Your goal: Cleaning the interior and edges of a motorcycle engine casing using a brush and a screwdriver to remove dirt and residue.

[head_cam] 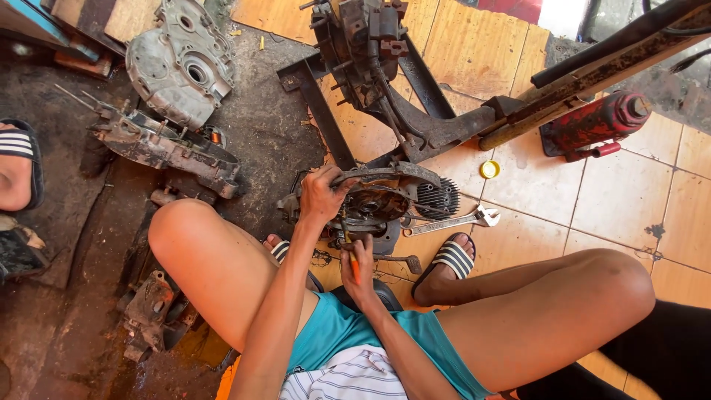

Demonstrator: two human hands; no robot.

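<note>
Seen from the head camera, the left hand [320, 194] grips the rim of the greasy engine case [378, 200] on the tiled floor [607, 200], while the right hand [358, 263] is closed around an orange-handled screwdriver [354, 268] just below it, an adjustable wrench [453, 221] lying beside.

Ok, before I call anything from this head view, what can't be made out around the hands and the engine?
- Tool tip: the right hand holds an orange-handled tool; its tip is lost against the engine.
- Engine's left edge: covered by the left hand.
- Frame and red bottle jack: partly cut off or crossed by the bar.
- Yellow cap: too small to identify.
</note>
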